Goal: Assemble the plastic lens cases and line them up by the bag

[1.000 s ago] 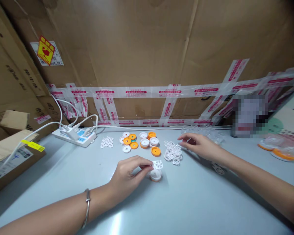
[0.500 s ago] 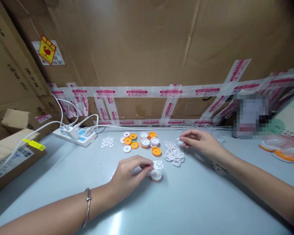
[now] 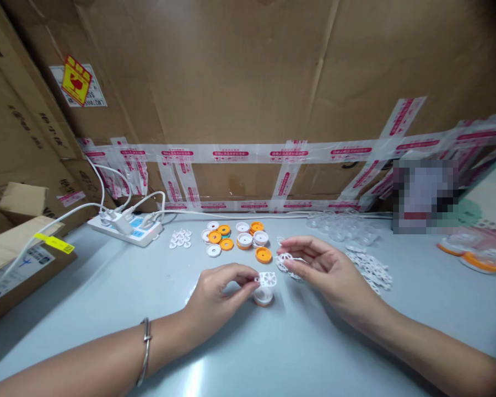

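My left hand pinches a white spoked plastic wheel just above a small white and orange cap standing on the grey table. My right hand hovers close to the right of it, fingers curled around another white spoked wheel. Its fingers cover most of a pile of the same white wheels. Behind both hands lies a cluster of orange and white round caps.
A white power strip with plugs and cables sits at the back left. Small white discs lie beside the caps. Clear plastic pieces and more white wheels lie at the right. Cardboard boxes stand left; a taped cardboard wall closes the back.
My right hand has come from the back right towards the left hand, carrying a white wheel. The left hand has stayed put with its wheel over the cap.
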Tool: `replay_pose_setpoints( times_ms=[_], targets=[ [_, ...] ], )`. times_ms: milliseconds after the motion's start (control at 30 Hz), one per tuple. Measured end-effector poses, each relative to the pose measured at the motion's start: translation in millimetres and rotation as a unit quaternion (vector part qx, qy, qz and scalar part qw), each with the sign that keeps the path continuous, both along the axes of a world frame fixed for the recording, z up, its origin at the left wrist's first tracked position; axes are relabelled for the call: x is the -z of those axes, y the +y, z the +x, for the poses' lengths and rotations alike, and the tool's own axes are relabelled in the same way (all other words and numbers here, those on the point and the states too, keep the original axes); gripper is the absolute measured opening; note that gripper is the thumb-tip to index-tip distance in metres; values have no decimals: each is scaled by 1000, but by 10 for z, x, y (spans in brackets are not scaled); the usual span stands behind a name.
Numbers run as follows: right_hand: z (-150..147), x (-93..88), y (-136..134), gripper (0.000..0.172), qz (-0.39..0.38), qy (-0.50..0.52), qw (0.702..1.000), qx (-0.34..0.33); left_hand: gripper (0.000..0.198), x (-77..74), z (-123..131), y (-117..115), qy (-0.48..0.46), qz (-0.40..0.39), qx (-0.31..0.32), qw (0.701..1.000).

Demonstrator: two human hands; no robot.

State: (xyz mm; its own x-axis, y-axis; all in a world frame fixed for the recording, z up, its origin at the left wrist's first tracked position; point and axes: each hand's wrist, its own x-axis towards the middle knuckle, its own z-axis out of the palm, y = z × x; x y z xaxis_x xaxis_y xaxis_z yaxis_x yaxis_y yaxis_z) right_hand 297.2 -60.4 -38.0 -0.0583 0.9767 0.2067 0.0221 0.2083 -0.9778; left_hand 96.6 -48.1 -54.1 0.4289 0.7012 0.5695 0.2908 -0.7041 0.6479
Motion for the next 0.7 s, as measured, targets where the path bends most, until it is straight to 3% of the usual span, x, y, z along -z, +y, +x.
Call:
replay_pose_setpoints(
  times_ms=[133, 267, 533, 700],
  targets=[
    [-75, 76, -126, 18, 77, -85, 993, -24, 8, -17, -3, -18, 2, 3, 12, 1000],
    [-84, 113, -159, 16, 90, -149, 984, -30, 6, -12, -7, -20, -1, 17, 20, 1000],
    [-75, 107, -109, 14, 96, -166, 980, -53, 11, 11, -15, -20, -4, 17, 25, 1000],
    [-47, 121, -102, 12, 185, -189, 962, -66, 11, -10, -16, -27, -11, 13, 26, 1000]
  ],
)
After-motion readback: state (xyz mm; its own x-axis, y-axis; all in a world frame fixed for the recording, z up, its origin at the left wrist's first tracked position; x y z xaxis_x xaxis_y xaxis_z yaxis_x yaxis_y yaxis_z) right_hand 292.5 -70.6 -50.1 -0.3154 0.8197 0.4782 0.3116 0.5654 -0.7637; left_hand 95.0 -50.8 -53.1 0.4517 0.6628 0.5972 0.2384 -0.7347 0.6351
